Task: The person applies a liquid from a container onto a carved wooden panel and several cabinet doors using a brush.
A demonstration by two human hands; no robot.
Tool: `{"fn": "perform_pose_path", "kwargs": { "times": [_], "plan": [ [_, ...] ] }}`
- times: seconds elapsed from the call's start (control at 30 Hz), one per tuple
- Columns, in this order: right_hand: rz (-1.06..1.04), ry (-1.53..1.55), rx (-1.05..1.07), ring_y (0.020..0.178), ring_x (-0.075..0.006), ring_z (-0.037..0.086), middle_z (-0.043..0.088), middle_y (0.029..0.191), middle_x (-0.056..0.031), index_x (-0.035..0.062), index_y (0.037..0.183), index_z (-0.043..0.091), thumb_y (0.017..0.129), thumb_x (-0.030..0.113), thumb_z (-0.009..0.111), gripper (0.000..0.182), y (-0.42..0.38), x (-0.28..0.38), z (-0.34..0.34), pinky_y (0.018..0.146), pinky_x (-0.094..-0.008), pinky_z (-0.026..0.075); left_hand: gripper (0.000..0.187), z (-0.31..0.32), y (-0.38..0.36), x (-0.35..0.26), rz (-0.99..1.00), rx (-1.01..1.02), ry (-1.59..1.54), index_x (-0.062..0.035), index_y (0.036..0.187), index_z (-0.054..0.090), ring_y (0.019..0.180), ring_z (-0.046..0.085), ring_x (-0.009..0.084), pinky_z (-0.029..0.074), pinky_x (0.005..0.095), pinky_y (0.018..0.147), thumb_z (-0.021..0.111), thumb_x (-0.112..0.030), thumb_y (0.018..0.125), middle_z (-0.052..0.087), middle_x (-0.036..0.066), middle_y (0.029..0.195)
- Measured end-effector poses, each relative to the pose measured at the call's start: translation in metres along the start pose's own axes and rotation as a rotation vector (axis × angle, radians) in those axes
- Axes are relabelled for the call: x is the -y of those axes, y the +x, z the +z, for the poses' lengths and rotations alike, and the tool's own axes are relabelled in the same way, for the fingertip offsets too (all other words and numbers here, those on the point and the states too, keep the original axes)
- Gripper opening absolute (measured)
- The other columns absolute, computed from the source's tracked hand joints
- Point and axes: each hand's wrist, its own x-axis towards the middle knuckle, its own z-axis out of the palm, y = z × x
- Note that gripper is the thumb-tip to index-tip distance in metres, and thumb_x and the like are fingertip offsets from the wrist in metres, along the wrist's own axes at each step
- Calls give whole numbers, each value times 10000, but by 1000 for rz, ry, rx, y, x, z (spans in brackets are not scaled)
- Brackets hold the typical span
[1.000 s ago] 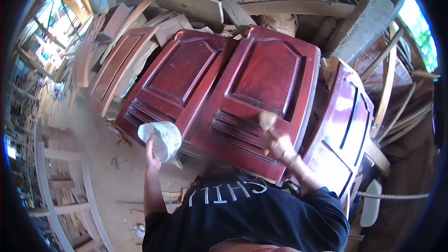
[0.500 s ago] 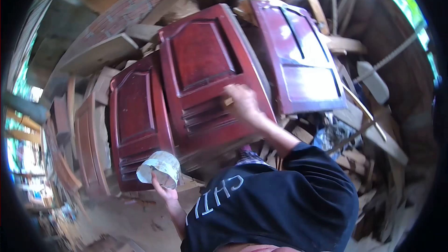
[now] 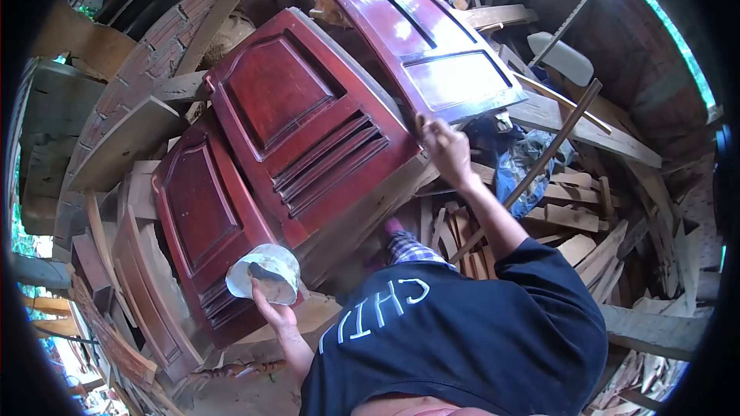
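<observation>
My left hand (image 3: 276,314) grips a whitish, stained plastic tub (image 3: 270,256) by its rim, thumb on the inside. The tub is tilted, and its contents are hard to make out. Fingers closed, my right hand (image 3: 449,152) is at the lower right edge of the middle red-brown cabinet door (image 3: 281,100). Something small shows at its fingertips, too blurred to name. Left of that door leans a second red-brown door (image 3: 199,189) with a similar raised panel and slats. A glossier dark-red door (image 3: 393,46) lies beyond my right hand, reflecting bright light.
Scrap wood pieces (image 3: 574,216) and a blue-and-clear plastic bag (image 3: 524,173) lie at the right. A long stick (image 3: 551,150) slants across them. Unpainted panels (image 3: 150,293) lean at the left. A brick wall (image 3: 146,62) stands behind.
My right hand has moved from the middle door's face, above its slats, to that door's lower right edge. The view has turned; my left hand still holds the tub.
</observation>
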Motion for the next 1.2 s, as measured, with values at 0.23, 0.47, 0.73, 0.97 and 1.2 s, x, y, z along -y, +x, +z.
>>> {"fn": "perform_pose_path", "kwargs": {
  "times": [0.23,0.47,0.73,0.97,1.2],
  "plan": [
    [-373,241,720,748,-378,651,655,791,-186,120,1085,600,854,176,615,238,-90,105,68,644,-470,510,498,40,-8,-18,10,-31,-14,-32,1365,465,1210,519,198,402,390,1034,553,-296,951,560,73,1289],
    [43,589,799,688,-79,539,612,868,-11,-4,1141,611,891,75,615,262,-33,62,74,582,-231,435,591,54,-28,-6,-36,-238,-169,-173,1253,523,990,611,161,554,408,703,716,-506,805,598,35,1139],
    [-172,923,843,492,-99,446,522,712,-63,-10,983,562,1000,340,425,376,-26,130,67,499,-240,302,642,48,-74,-13,235,-76,-58,-82,1384,377,1212,486,156,434,378,998,690,-321,877,528,48,1275],
    [-273,791,1432,432,-109,466,543,588,-48,-21,910,602,977,320,514,358,-97,209,93,434,-234,351,966,-6,-121,-5,115,-463,216,-26,1476,166,1363,315,292,310,393,1093,744,-422,810,346,195,1431],
    [-342,619,1784,508,-117,519,597,649,-57,-11,983,621,956,340,570,356,-222,282,135,510,-251,411,1024,-112,-188,-23,109,-604,229,-28,1472,183,1333,360,335,281,421,1107,785,-419,742,407,234,1380]
  ]
}}
